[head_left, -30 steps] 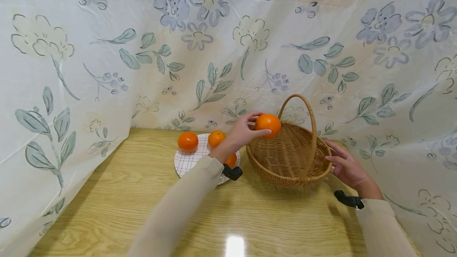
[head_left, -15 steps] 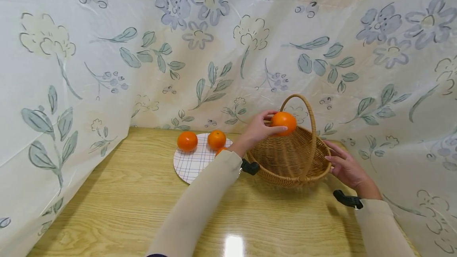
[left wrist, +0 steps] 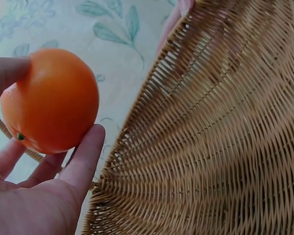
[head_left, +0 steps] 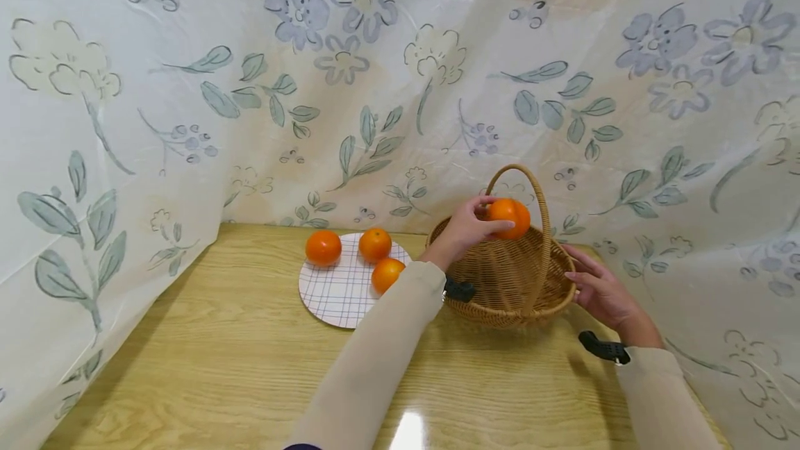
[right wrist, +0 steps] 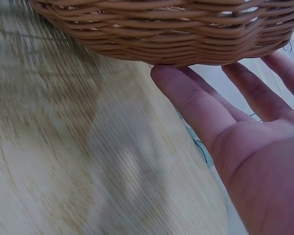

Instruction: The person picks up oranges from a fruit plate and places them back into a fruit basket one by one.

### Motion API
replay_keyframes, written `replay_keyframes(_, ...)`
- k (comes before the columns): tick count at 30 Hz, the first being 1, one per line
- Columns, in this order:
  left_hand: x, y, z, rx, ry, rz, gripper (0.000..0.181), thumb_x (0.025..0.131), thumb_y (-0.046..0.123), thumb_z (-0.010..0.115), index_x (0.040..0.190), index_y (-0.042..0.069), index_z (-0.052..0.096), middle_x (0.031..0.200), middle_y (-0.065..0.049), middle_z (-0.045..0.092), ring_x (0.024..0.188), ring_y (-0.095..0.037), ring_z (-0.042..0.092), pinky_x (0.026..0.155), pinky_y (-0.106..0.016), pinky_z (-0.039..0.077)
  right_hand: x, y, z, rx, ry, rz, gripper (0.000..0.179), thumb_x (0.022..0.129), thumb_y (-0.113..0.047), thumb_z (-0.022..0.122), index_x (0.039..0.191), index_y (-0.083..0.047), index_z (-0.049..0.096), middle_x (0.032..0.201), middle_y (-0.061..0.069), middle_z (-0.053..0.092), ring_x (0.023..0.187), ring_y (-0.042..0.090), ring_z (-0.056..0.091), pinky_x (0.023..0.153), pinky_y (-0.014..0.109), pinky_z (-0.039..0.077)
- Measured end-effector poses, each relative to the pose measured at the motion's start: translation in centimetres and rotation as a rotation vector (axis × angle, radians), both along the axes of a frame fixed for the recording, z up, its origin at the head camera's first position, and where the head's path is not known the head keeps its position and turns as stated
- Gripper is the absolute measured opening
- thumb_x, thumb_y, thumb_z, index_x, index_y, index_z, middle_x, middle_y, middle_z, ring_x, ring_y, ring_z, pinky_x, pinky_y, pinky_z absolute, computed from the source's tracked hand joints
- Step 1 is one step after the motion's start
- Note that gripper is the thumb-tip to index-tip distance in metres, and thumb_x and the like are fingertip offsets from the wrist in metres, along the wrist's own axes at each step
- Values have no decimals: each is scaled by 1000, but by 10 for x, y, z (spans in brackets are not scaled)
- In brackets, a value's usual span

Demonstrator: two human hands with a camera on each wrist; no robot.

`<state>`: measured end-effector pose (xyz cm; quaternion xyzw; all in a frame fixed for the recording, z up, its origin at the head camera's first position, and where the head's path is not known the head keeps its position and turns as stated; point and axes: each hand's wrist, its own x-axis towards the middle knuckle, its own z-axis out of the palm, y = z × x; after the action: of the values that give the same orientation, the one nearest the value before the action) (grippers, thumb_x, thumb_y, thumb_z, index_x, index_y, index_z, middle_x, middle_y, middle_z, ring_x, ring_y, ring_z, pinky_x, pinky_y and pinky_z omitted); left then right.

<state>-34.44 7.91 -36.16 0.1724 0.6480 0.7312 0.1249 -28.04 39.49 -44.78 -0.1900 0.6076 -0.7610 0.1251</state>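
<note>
My left hand (head_left: 469, 230) grips an orange (head_left: 509, 219) between thumb and fingers, above the wicker basket (head_left: 500, 276), beside its arched handle. Close up in the left wrist view, the orange (left wrist: 54, 100) shows a small green stem end, and the basket's woven inside (left wrist: 210, 122) lies to its right, apart from the fruit. At the basket's right end, my right hand (head_left: 603, 294) holds the rim, with the thumb on the near side and fingers partly hidden behind it. In the right wrist view, the right hand (right wrist: 255, 147) touches the basket's lower edge.
A round checked mat (head_left: 337, 290) lies left of the basket. On it rest an orange (head_left: 375, 245), another orange (head_left: 387, 274) partly behind the left sleeve, and a redder orange fruit (head_left: 323, 248) at the edge. A floral cloth (head_left: 375, 89) rises behind the wooden table (head_left: 206, 339).
My left hand has carried the orange rightward, from the basket's left rim to over its inside near the handle. The right hand keeps its place on the basket.
</note>
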Motion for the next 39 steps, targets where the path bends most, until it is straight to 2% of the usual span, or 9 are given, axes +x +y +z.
replay_keyframes(6, -7, 11, -5, -4, -57, -2, 59, 85, 8, 83, 138, 12, 57, 123, -9, 60, 109, -24, 64, 97, -47, 59, -5, 2, -2, -9, -5, 0, 63, 107, 6, 30, 165, -8, 10, 147, -1, 51, 122, 16, 65, 92, 34, 60)
replay_keyframes(11, -13, 21, -11, -21, -98, 4, 63, 83, 5, 84, 139, 11, 56, 126, -12, 57, 114, -30, 62, 101, -54, 55, -9, 4, -2, -11, -11, -4, 63, 107, 5, 31, 165, -8, 10, 145, -3, 53, 121, 15, 65, 92, 34, 60)
replay_keyframes(18, -19, 28, -16, -110, -86, 1, 60, 83, 8, 85, 137, 11, 59, 124, -12, 59, 108, -30, 63, 100, -58, 55, -17, 6, -2, 20, -7, -7, 62, 107, 4, 33, 165, -8, 14, 145, -4, 53, 120, 15, 65, 92, 34, 60)
replay_keyframes(26, -25, 33, -22, -192, -86, 14, 60, 82, 11, 87, 135, 14, 60, 123, -10, 60, 104, -27, 64, 88, -48, 61, -25, 6, -2, 20, -15, -8, 61, 107, 5, 33, 165, -9, 17, 143, -4, 53, 119, 15, 65, 90, 34, 61)
replay_keyframes(33, -26, 38, -27, -181, -170, 0, 58, 82, 6, 85, 133, 8, 57, 129, -16, 57, 111, -39, 65, 99, -61, 54, -32, 5, -2, 35, -12, -14, 61, 107, 6, 33, 164, -8, 17, 142, -6, 55, 119, 14, 65, 90, 33, 61)
replay_keyframes(39, -26, 44, -29, -228, -169, 35, 57, 83, 5, 84, 133, 6, 56, 130, -20, 58, 115, -41, 66, 99, -59, 55, -37, 9, -2, 42, -11, -19, 61, 107, 5, 33, 164, -8, 17, 143, -7, 53, 119, 13, 65, 91, 33, 61)
